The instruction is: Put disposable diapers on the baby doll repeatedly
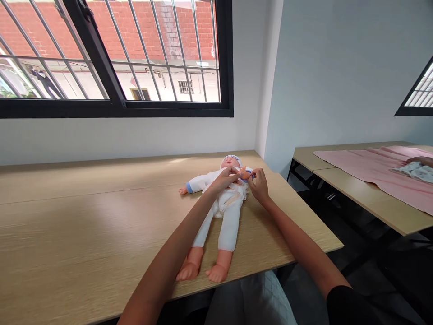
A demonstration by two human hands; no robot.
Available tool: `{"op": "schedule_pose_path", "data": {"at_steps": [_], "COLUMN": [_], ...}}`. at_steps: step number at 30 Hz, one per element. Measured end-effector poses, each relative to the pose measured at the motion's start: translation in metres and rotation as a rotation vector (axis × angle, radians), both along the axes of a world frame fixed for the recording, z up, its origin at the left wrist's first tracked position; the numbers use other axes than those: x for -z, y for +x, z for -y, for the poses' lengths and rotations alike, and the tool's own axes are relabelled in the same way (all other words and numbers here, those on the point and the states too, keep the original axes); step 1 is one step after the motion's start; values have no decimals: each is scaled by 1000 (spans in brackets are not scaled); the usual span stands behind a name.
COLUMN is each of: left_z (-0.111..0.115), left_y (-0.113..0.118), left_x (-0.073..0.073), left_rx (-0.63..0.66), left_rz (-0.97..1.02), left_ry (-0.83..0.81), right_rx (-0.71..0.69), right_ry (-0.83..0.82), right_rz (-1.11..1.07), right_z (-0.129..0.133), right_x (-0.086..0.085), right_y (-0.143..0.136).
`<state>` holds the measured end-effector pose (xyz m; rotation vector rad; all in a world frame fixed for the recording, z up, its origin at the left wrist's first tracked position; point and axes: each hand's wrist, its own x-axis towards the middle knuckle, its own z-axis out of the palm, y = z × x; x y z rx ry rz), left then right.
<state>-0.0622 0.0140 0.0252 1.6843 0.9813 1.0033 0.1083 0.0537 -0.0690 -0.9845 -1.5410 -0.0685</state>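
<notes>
Blue doll cuff (249, 170) meets right hand (259, 183) (curled inward) beside left hand (227, 177)

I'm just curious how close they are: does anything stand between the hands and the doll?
Nothing visible does. The left hand touches the doll's hand, and the right hand is at the blue cuff beside it.

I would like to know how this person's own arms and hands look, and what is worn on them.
The left hand and the right hand wear no gloves; rings are too small to tell. The left forearm and right forearm are slim and bare. A black sleeve ends near the right elbow; no left sleeve shows.
</notes>
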Motion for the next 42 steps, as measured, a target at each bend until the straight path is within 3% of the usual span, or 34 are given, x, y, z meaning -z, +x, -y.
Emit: {"op": "schedule_pose_path", "data": {"at_steps": [12, 22, 29, 36, 42], "left_z": [-3, -6, -10, -12, -12], "left_y": [0, -2, 5, 5, 8], "left_x": [0, 3, 10, 13, 11], "left_rx": [-11, -58, -107, -118, -123], "left_rz": [-18, -8, 41, -4, 131], "left_ry": [6, -7, 43, 120, 36], "right_rx": [44, -34, -14, -80, -59], "right_ry": [3, 60, 90, 133, 93], "right_rz": [0, -59, -153, -241, -245], "right_z": [0, 1, 9, 17, 9], "right_x": [1, 6, -7, -22, -16], "right_y": [-2, -3, -10, -12, 1]}}
